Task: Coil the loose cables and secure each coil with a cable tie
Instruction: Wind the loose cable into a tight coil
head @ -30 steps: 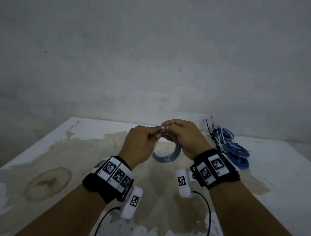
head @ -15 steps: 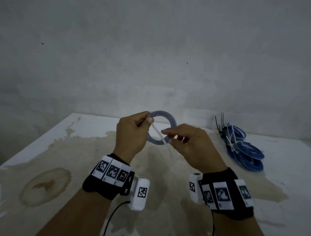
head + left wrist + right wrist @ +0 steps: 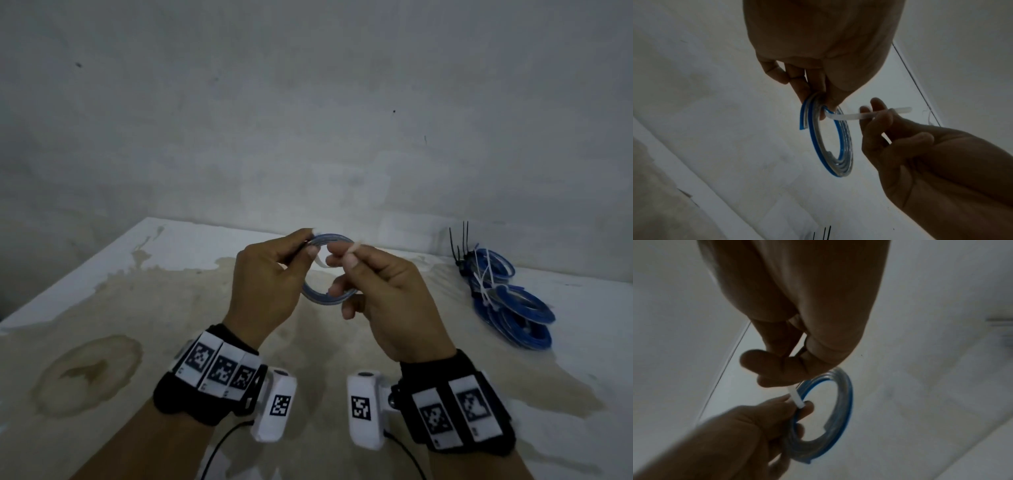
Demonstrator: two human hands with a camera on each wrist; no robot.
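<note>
A small coil of clear and blue cable [image 3: 322,298] hangs upright in the air above the table. My left hand [image 3: 308,247] pinches the coil's top left between thumb and fingers; the left wrist view shows that same grip [image 3: 822,99] on the coil [image 3: 840,162]. A white cable tie [image 3: 849,116] runs from that pinch across to my right hand [image 3: 349,256], which pinches the tie's free end. In the right wrist view the tie [image 3: 796,396] passes from my right hand [image 3: 790,379] down to the left fingers [image 3: 785,402] at the coil [image 3: 847,402].
Several tied blue coils [image 3: 510,308] lie piled at the table's right rear, with black cable ties [image 3: 459,246] sticking up beside them. The white table [image 3: 102,359] is stained brown. A grey wall stands close behind.
The coil rose from hanging low under both hands. My right hand drew the tie out to the right, then came back close to the left hand with the tie bent.
</note>
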